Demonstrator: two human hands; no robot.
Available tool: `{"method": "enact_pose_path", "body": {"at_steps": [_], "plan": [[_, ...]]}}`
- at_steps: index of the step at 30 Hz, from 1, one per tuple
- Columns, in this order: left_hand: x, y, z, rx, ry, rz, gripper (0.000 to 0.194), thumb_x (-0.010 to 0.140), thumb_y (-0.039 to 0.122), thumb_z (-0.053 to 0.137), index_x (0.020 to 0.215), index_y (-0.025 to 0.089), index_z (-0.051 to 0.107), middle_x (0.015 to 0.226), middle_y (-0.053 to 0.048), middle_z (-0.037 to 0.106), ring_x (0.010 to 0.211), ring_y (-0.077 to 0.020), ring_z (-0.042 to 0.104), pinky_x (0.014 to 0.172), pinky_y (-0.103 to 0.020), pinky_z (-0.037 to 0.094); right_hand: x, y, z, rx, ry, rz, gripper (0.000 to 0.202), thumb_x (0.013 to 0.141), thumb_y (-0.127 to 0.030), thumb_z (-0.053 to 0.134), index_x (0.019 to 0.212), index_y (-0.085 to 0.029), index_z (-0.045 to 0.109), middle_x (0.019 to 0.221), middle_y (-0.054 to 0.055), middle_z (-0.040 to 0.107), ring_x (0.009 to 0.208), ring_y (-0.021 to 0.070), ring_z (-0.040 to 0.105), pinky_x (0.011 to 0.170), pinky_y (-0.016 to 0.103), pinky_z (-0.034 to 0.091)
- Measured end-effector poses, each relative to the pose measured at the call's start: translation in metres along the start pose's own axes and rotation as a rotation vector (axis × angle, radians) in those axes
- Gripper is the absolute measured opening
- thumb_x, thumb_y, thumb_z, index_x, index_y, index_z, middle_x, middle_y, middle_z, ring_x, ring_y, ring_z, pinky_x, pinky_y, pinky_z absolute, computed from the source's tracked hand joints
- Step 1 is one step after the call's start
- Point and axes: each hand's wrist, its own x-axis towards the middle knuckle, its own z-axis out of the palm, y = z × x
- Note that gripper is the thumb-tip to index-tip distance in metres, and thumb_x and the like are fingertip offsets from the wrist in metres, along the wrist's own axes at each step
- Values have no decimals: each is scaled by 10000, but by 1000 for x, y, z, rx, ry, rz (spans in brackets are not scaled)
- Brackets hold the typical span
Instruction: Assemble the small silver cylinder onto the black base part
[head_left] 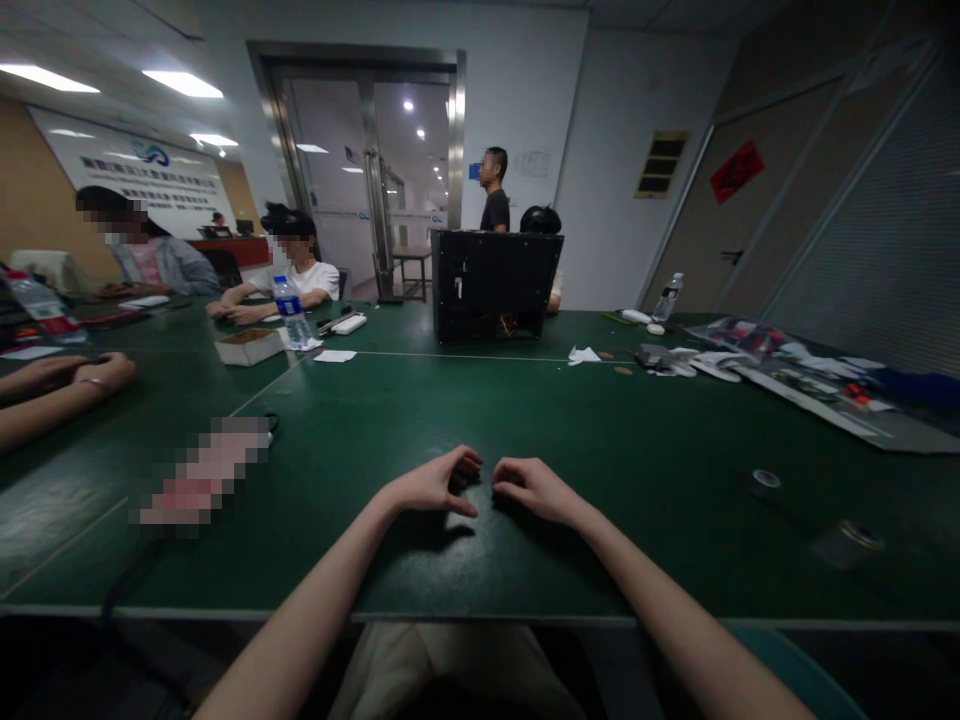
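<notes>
Both forearms rest over the near edge of a green table (360, 400). My left hand (439, 482) is on the tabletop, its thumb and fingers apart in a curved shape with nothing between them. Just to its right lies my right hand (532, 487), fingers curled inward with the thumb side partly hidden; whether they press together is hard to see, and no object shows in it. A small gap separates the two hands.
A black box (495, 285) stands at the far edge. Bottles (291, 312), an open carton (251, 346), a blurred flat item (206, 475), a tape roll (766, 484), a can (851, 543) and clutter (825, 380) surround the middle. Several people are around the table.
</notes>
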Motion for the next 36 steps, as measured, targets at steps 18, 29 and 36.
{"method": "enact_pose_path", "body": {"at_steps": [18, 29, 36], "plan": [[3, -2, 1, 12, -5, 19, 590, 611, 250, 807, 1130, 188, 532, 1131, -83, 578, 1062, -231, 539, 929, -373, 416, 7, 5, 14, 1128, 128, 234, 381, 660, -434, 762, 876, -165, 601, 809, 21, 624, 601, 85, 520, 522, 200, 375], [4, 0, 1, 46, -1, 1, 592, 618, 258, 800, 1138, 180, 529, 1146, -91, 564, 1065, -242, 536, 925, -377, 420, 5, 3, 9, 1247, 130, 240, 356, 656, -350, 787, 878, -155, 588, 870, 41, 653, 606, 73, 534, 525, 186, 385], [5, -3, 1, 69, 6, -1, 610, 618, 278, 801, 1157, 180, 532, 1120, -88, 580, 1033, -240, 551, 900, -370, 432, 4, 5, 10, 1264, 93, 203, 348, 671, -322, 780, 907, -155, 587, 910, 50, 659, 600, 67, 546, 513, 172, 391]]}}
